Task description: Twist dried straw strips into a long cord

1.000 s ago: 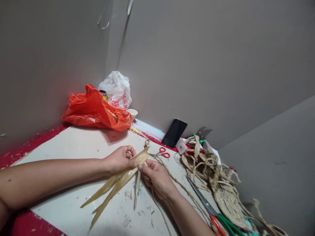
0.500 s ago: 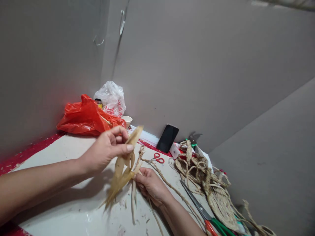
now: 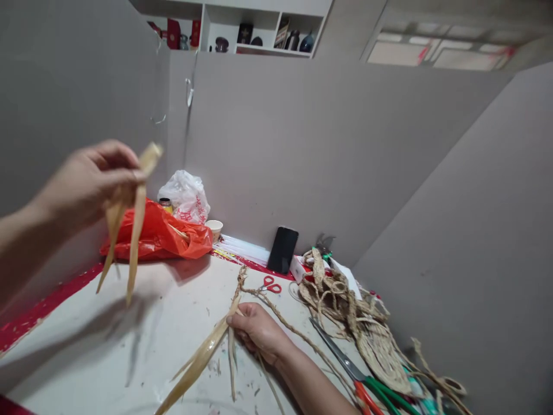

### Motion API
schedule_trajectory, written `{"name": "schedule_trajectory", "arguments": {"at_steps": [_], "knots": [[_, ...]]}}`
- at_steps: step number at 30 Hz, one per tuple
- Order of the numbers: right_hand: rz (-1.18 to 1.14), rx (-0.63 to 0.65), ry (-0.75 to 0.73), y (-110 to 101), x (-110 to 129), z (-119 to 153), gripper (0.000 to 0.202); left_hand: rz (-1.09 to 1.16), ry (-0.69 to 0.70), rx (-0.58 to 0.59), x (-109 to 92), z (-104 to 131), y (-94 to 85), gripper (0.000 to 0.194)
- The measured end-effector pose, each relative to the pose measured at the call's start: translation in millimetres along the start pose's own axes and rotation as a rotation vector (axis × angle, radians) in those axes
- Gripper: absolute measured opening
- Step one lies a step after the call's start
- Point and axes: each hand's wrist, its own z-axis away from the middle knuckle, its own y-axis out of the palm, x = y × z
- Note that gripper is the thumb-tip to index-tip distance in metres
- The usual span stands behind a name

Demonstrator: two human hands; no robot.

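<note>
Up at the left, my left hand (image 3: 93, 181) pinches a dry, straw-coloured leaf strip (image 3: 137, 242) that looks like corn husk. Its split ends hang down over the table. Low in the middle, my right hand (image 3: 259, 331) is closed on the twisted husk cord (image 3: 240, 282), where loose strips fan out. One wide strip (image 3: 196, 363) runs from there toward the lower left, and narrower ones hang below the fingers. From the cord's top, a long braided length (image 3: 289, 323) runs down to the right, past the right wrist.
Red-handled small scissors (image 3: 271, 285) lie behind my right hand. Large scissors (image 3: 345, 363) and a heap of braided cord (image 3: 367, 328) are at the right. A phone (image 3: 283, 249) leans on the wall. A red plastic bag (image 3: 151, 236) and a paper cup (image 3: 215, 229) stand at the back left.
My left hand has moved up and left, carrying one leaf strip away from my right hand. The right hand keeps its hold on the cord. The view has tilted up, showing shelves.
</note>
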Motion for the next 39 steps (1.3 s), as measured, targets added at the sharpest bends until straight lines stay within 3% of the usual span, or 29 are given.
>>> {"name": "schedule_trajectory", "arguments": {"at_steps": [2,4,6,8,11,14,17,19,24,29,35,39], "knots": [[-0.031,0.025,-0.016,-1,1,1,0.021,-0.308,-0.125,0.399,32,9,11.6,0.016],[-0.067,0.059,-0.027,-2,3,1,0.025,-0.594,-0.115,0.533,65,27,34.1,0.017],[-0.1,0.09,-0.022,-4,4,2,0.028,-0.711,-0.045,0.555,92,50,63.7,0.017],[-0.118,0.104,-0.015,-5,5,2,0.031,-0.512,-0.042,0.686,106,72,95.2,0.016],[-0.133,0.099,-0.026,-6,5,3,0.033,-0.161,-0.292,0.892,113,92,135.0,0.016],[-0.16,0.097,-0.03,-8,5,2,0.035,0.061,-0.547,0.946,115,97,158.0,0.014],[-0.192,0.108,-0.032,-9,5,2,0.038,0.223,-0.712,0.908,120,98,165.0,0.017],[-0.205,0.117,-0.025,-9,6,2,0.037,0.3,-0.752,0.89,121,98,164.4,0.019],[-0.198,0.114,-0.027,-9,6,3,0.037,0.299,-0.669,0.79,119,97,160.8,0.023],[-0.178,0.095,-0.029,-8,3,2,0.039,0.307,-0.697,0.897,123,100,160.5,0.029],[-0.192,0.094,-0.013,-9,1,0,0.042,0.417,-0.893,0.839,122,100,155.1,0.03],[-0.19,0.084,-0.017,-9,1,0,0.044,0.445,-0.939,0.832,123,100,155.1,0.031]]}}
